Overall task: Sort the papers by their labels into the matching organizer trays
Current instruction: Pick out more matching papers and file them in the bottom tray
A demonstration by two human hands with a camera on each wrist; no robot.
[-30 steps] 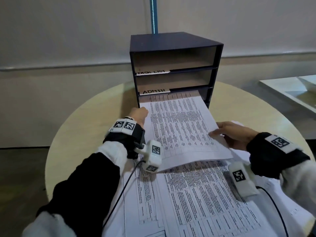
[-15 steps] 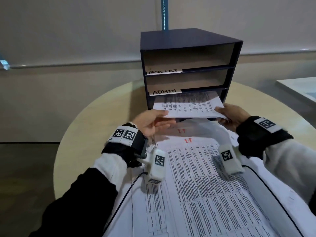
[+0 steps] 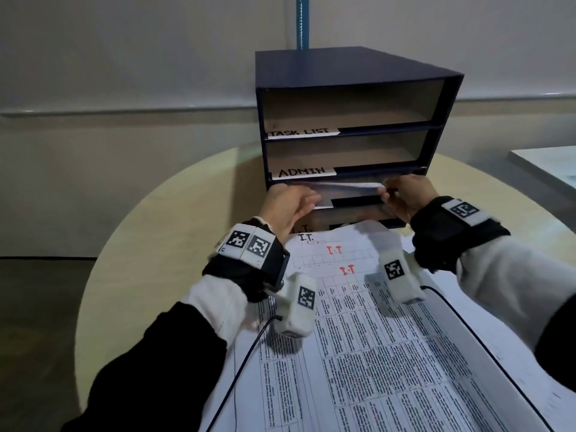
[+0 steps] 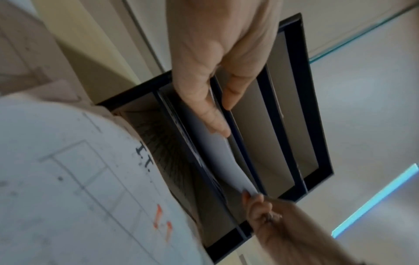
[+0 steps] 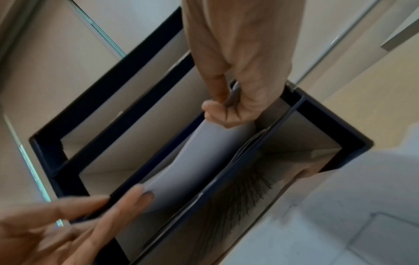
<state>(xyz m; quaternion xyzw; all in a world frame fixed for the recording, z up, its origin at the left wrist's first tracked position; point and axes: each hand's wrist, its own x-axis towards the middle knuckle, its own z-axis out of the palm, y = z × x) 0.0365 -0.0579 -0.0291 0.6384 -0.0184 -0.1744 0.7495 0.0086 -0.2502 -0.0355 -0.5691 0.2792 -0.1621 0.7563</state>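
Note:
A dark blue organizer (image 3: 343,76) stands at the back of the round table, with trays labelled TASK LIST (image 3: 300,132) and ADMIN (image 3: 301,172). A white sheet (image 3: 349,190) lies almost wholly inside the slot under the ADMIN label, bowed along its near edge (image 5: 197,157). My right hand (image 3: 405,198) pinches the sheet's right corner (image 4: 247,186). My left hand (image 3: 290,204) has straight fingers (image 5: 127,202) against its left edge. Below is a tray marked I.T. (image 3: 304,227). More printed sheets (image 3: 374,353), some marked I.T. in red, cover the table in front.
The top two trays look empty. The pale wooden table (image 3: 171,244) shows bare wood left of the papers. A white surface (image 3: 548,163) sits at the far right. A blue pole (image 3: 300,20) rises behind the organizer. Black wrist-camera cables cross the papers.
The sheet has slid from lying mostly outside the organizer to almost fully inside the slot. Both hands have moved forward with it to the organizer's front.

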